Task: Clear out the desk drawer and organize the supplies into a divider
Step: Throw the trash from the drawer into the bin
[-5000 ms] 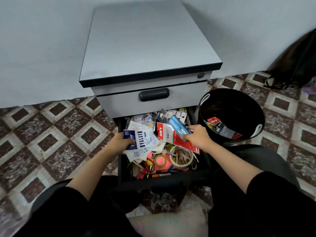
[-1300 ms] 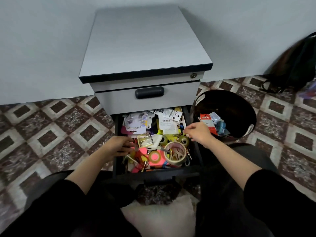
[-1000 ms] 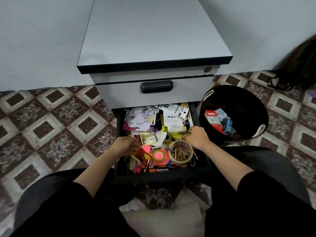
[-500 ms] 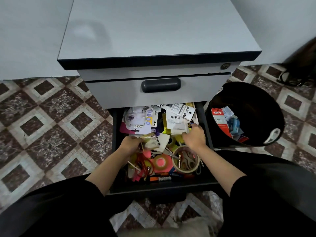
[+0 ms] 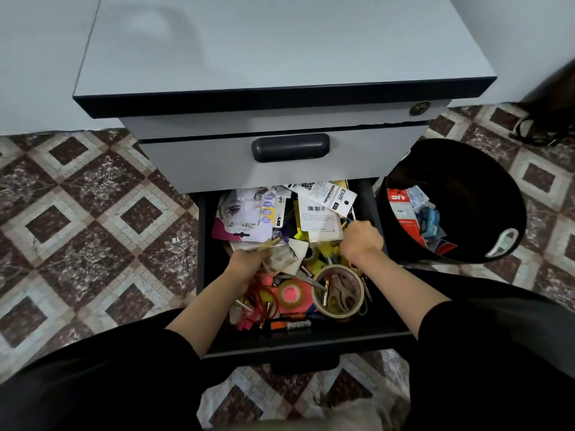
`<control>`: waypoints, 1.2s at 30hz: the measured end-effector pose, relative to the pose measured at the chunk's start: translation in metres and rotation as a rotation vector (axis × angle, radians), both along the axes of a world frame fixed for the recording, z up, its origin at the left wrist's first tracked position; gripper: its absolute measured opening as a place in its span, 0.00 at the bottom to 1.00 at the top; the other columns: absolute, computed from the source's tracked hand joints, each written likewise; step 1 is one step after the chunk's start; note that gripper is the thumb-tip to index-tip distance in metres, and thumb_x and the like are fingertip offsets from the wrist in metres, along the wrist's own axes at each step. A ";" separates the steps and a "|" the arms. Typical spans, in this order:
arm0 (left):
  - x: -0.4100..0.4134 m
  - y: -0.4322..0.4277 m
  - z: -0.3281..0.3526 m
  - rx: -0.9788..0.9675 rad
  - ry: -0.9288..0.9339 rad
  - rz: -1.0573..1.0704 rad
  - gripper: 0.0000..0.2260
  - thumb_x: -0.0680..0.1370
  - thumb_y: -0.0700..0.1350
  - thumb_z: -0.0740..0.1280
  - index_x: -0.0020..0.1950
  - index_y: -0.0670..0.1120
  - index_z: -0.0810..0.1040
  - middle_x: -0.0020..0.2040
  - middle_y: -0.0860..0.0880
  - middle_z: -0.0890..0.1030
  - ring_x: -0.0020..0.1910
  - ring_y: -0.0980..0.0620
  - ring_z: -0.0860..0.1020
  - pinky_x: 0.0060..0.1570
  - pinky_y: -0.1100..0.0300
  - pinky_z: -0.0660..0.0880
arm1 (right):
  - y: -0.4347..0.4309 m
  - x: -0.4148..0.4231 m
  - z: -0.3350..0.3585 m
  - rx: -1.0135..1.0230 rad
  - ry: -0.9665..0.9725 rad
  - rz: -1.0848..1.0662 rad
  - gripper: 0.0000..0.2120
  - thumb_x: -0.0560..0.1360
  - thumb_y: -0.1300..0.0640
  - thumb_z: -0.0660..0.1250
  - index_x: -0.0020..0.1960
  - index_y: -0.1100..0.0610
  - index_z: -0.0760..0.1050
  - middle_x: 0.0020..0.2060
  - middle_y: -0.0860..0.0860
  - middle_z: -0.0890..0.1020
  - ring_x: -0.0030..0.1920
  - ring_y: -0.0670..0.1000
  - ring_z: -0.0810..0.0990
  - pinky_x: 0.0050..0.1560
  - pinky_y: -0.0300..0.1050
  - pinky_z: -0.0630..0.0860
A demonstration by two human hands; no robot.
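The lower drawer [image 5: 298,346] of a grey cabinet stands pulled out, crammed with supplies: packaging cards [image 5: 320,209] at the back, a wide tape roll [image 5: 337,292], a pink-cored tape roll [image 5: 291,295], red rubber bands [image 5: 261,303], a marker [image 5: 291,325]. My left hand [image 5: 249,259] grips a small clear packet [image 5: 281,256] with thin sticks at the drawer's left middle. My right hand [image 5: 361,239] is curled among the items at the right side; what it holds is hidden.
A black bin [image 5: 451,200] stands right of the drawer with discarded red and blue packaging [image 5: 413,219] inside. The upper drawer with a dark handle [image 5: 291,147] is closed. Patterned tile floor [image 5: 93,219] lies left; my knees flank the drawer.
The camera has moved closer to the drawer. My left hand has taken hold of the clear packet; my right hand has dug in at the drawer's right side. Five seconds ago it held the blue and red packaging.
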State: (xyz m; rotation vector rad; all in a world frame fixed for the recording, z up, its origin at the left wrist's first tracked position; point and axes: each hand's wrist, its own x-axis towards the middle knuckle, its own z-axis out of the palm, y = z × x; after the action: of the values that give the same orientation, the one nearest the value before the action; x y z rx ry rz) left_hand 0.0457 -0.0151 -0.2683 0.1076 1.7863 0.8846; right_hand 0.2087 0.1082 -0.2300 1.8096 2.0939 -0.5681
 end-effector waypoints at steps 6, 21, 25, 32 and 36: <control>0.006 -0.001 -0.006 -0.081 0.069 -0.091 0.10 0.75 0.45 0.69 0.40 0.41 0.73 0.35 0.42 0.77 0.25 0.50 0.74 0.19 0.68 0.67 | -0.002 0.003 -0.005 0.015 -0.055 0.040 0.12 0.77 0.69 0.59 0.58 0.66 0.75 0.55 0.60 0.79 0.55 0.59 0.79 0.50 0.48 0.77; 0.028 0.008 -0.008 -0.082 -0.012 -0.033 0.11 0.73 0.43 0.72 0.36 0.40 0.73 0.32 0.44 0.75 0.27 0.50 0.71 0.25 0.62 0.68 | -0.005 0.008 0.038 0.002 0.028 -0.049 0.09 0.73 0.63 0.65 0.52 0.64 0.76 0.50 0.58 0.79 0.52 0.58 0.80 0.44 0.47 0.76; 0.029 0.005 -0.008 -0.119 0.041 0.043 0.12 0.72 0.45 0.73 0.38 0.40 0.73 0.35 0.43 0.77 0.31 0.47 0.76 0.29 0.58 0.72 | -0.010 0.014 0.049 -0.044 0.027 -0.064 0.03 0.74 0.61 0.64 0.46 0.61 0.73 0.38 0.53 0.74 0.46 0.56 0.79 0.40 0.45 0.75; 0.034 0.006 -0.004 -0.115 -0.003 0.238 0.11 0.72 0.40 0.73 0.45 0.37 0.73 0.32 0.44 0.72 0.28 0.49 0.70 0.28 0.60 0.68 | -0.014 0.026 0.068 -0.187 0.033 -0.099 0.10 0.74 0.59 0.60 0.34 0.58 0.66 0.31 0.53 0.74 0.34 0.53 0.77 0.33 0.39 0.71; 0.036 0.008 -0.001 -0.097 -0.106 0.360 0.08 0.73 0.38 0.72 0.40 0.39 0.73 0.32 0.45 0.73 0.27 0.50 0.69 0.21 0.64 0.65 | -0.010 0.033 0.079 -0.164 0.068 -0.101 0.10 0.73 0.60 0.57 0.33 0.59 0.67 0.32 0.54 0.75 0.33 0.54 0.75 0.34 0.39 0.71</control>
State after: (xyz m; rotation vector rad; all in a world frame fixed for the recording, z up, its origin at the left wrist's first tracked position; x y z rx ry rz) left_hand 0.0816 -0.0071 -0.2691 -0.3273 1.7736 1.0325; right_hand 0.2422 0.0985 -0.1506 1.8334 1.9429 -0.8134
